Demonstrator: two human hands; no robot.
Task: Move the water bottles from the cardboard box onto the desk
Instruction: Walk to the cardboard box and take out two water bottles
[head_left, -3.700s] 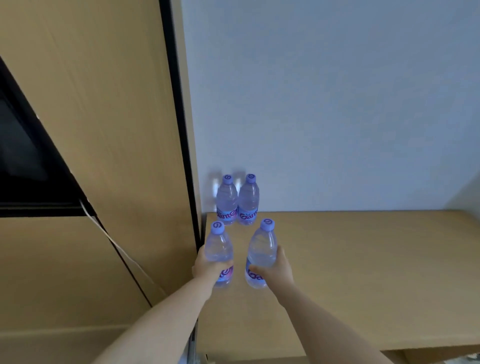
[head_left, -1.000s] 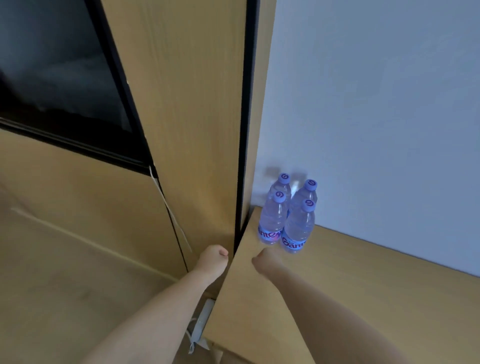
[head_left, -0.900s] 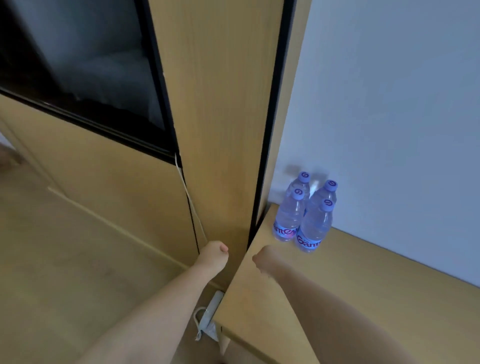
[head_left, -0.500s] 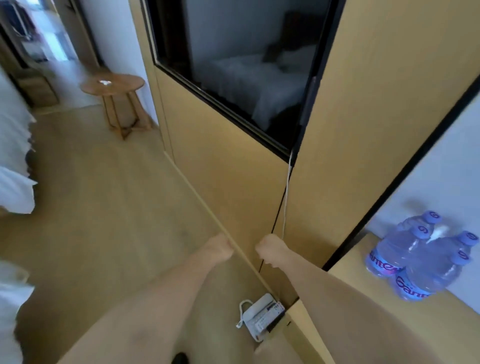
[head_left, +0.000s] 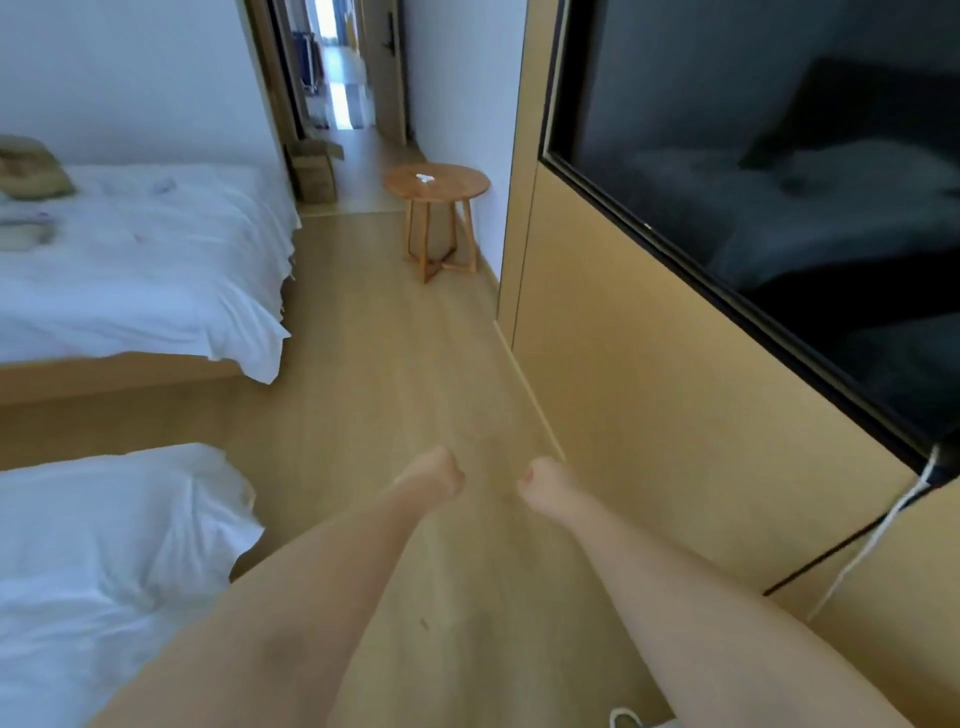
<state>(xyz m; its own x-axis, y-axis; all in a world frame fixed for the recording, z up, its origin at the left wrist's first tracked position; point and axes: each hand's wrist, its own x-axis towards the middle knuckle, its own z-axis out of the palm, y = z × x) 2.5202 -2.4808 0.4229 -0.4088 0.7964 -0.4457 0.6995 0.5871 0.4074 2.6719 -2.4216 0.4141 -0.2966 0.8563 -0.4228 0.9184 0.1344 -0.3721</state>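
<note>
Since the earlier frames the view has been swung well away from the desk, so the 4 water bottles and the desk itself are no longer seen at all; only the room is left in view now. Both arms are held out ahead over the wooden floor (head_left: 363, 364). The left hand (head_left: 434, 475) is curled into a loose fist with nothing in it, and the right hand (head_left: 543, 480) is clenched the same way, also with nothing held.

A cardboard box (head_left: 313, 169) can be made out far off by the doorway, past the bed (head_left: 135, 260) and just left of the small round table (head_left: 436, 182). Whether any bottles are inside can't be told, too far and too blurry. It's probably the task's box, but that's only a guess.

The step in hand looks like the walk back for the next load, with nothing carried. For the next move, the box has to be reached down the gap between the bed and the wall panel (head_left: 649, 389), then both hands need to be opened and 1 bottle gripped in each.
</note>
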